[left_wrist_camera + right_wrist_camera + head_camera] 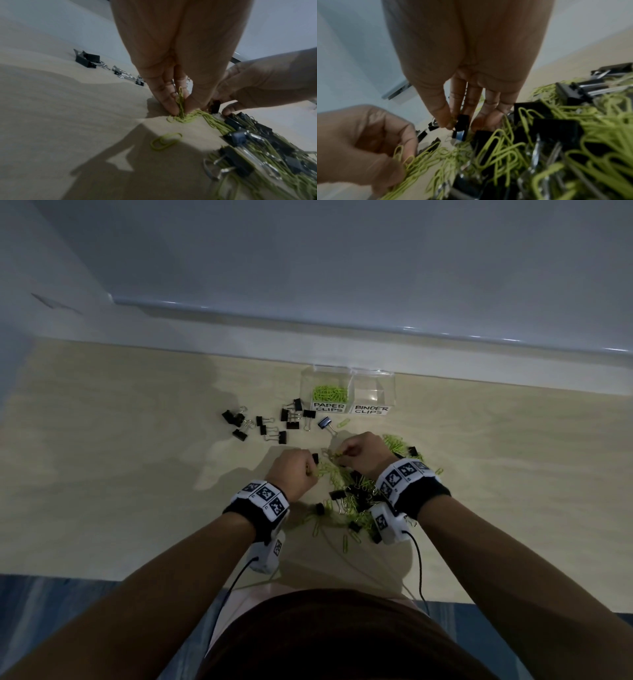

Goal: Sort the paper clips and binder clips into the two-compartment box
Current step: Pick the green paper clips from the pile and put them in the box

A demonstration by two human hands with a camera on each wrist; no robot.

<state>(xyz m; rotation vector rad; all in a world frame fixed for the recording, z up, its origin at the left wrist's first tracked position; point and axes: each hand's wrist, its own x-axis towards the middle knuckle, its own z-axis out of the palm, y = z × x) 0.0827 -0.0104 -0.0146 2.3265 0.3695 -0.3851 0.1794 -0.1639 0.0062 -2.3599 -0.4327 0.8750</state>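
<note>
Both forearms reach forward from the near edge of the table (102, 440), wrists close together over a mixed heap of clips (363, 494) lying near the middle of the surface. The left hand (294, 470) is knuckles-up, fingers pointing down onto the table; in the left wrist view its thumb and fingers pinch a small bunch of green paper clips (181, 102) that stands upright between the fingertips and touches the surface. The right hand (363, 453) sits just beside it, also curled downward — in the right wrist view its thumb and forefinger close on a black binder clip (462, 121) at the far rim of the heap, with a thin green clip caught against the thumb.

The heap itself is green paper clips tangled with black binder clips, spreading under and to the right of the right wrist. One loose paper clip (165, 140) lies apart on the bare wood near the left hand.

The clear two-compartment box (347, 390) stands toward the far edge of the table, against the wall (308, 268). Its left compartment, labelled PAPER CLIPS, holds a pile of green clips (329, 393); the right one is labelled BINDER CLIPS. A scatter of black binder clips (270, 421) lies on the table left of the box — well apart from the heap.
</note>
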